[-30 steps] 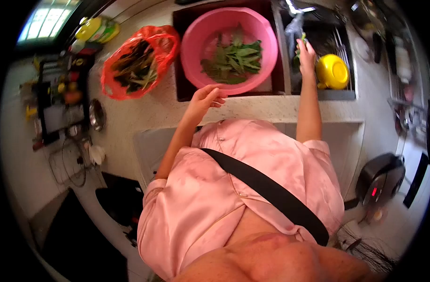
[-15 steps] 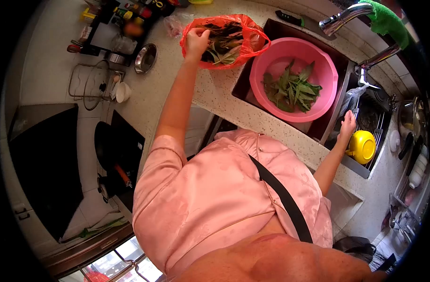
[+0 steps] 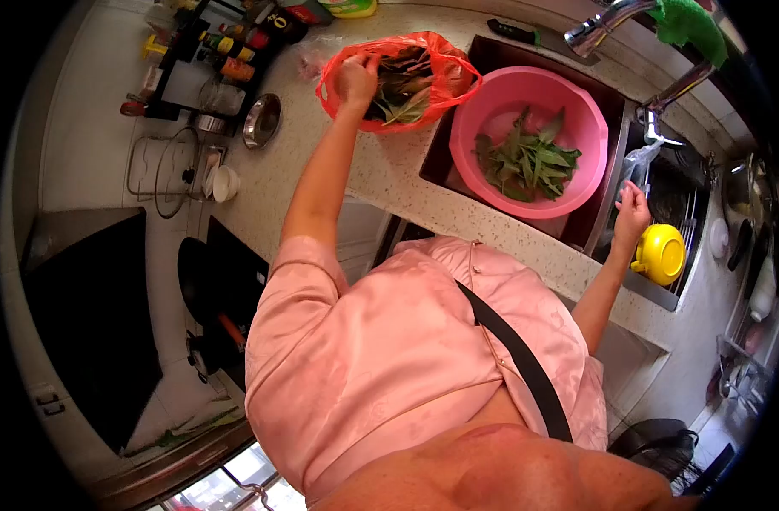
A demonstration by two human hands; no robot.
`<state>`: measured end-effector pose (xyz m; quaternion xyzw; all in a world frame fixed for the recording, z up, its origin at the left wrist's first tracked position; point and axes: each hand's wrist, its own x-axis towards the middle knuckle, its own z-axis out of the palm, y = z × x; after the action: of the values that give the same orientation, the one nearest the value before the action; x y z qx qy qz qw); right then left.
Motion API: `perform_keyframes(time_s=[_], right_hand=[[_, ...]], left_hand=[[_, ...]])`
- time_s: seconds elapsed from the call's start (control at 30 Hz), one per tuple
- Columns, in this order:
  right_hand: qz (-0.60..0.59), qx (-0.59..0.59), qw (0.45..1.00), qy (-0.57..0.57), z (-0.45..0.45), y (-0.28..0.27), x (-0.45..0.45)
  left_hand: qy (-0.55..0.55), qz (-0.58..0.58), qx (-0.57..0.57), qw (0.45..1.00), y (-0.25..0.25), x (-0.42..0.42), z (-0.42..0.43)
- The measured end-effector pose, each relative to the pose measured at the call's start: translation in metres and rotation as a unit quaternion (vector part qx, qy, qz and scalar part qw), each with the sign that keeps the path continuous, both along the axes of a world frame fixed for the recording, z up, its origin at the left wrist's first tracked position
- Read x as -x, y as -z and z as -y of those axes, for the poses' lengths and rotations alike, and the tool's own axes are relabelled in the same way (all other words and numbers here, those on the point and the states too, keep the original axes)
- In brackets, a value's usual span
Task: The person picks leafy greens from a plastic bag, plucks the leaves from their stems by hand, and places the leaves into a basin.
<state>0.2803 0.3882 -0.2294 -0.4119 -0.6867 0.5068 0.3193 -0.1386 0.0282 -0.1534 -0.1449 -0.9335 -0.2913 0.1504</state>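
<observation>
My left hand point(image 3: 355, 83) is at the left side of a red plastic bag point(image 3: 447, 92), with its fingers closed at the rim. Dark green and purplish leaves point(image 3: 406, 81) fill the open bag. To its right, a pink basin point(image 3: 595, 128) sits in the sink and holds a heap of green leafy stems point(image 3: 534, 162). My right hand point(image 3: 631, 211) hovers by the right edge of the sink, loosely open with nothing visible in it. Close beside it are a yellow cup-like container point(image 3: 662, 255) and a clear plastic bag point(image 3: 638, 162).
A chrome faucet point(image 3: 609, 27) with a green cloth point(image 3: 686, 32) arches over the sink's far side. Behind the basin lies a knife point(image 3: 515, 32). A metal bowl point(image 3: 262, 121) stands on the left counter, near a rack of bottles point(image 3: 228, 64). Pans point(image 3: 200, 271) sit lower left.
My right hand has risen slightly and its fingers have spread a little. My left hand stays at the bag, whose rim has shifted slightly. The whole view has tilted a bit.
</observation>
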Motion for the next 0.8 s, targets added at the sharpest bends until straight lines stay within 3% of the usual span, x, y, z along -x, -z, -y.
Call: perform_keyframes(time_s=[0.07,0.17,0.3,0.37,0.4,0.57,0.7,0.8], right_hand=[[0.013,-0.029,0.999,-0.006,0.009,-0.010,0.000],[0.001,-0.033,0.999,-0.020,0.018,-0.023,0.004],[0.008,-0.043,0.997,-0.058,0.025,-0.031,0.015],[0.000,-0.027,0.997,-0.073,0.033,-0.034,0.026],[-0.019,-0.031,0.995,-0.089,0.036,-0.032,0.032],[-0.027,-0.062,0.985,-0.158,0.055,-0.047,0.054],[-0.053,-0.007,0.978,-0.201,0.067,-0.068,0.064],[-0.083,0.017,0.973,-0.217,0.069,-0.087,0.076]], left_hand=[[0.112,-0.206,0.105,0.966,-0.022,-0.046,-0.011],[0.168,-0.253,0.028,0.952,-0.069,-0.088,-0.016],[0.126,-0.239,0.016,0.963,-0.126,-0.104,0.004],[0.157,-0.285,-0.103,0.940,-0.146,-0.106,0.012],[0.153,-0.287,-0.102,0.940,-0.153,-0.108,0.016],[0.178,-0.128,-0.394,0.892,-0.167,-0.113,0.028],[0.211,-0.064,-0.453,0.864,-0.165,-0.117,0.031],[0.272,0.121,-0.496,0.816,-0.147,-0.120,0.009]])
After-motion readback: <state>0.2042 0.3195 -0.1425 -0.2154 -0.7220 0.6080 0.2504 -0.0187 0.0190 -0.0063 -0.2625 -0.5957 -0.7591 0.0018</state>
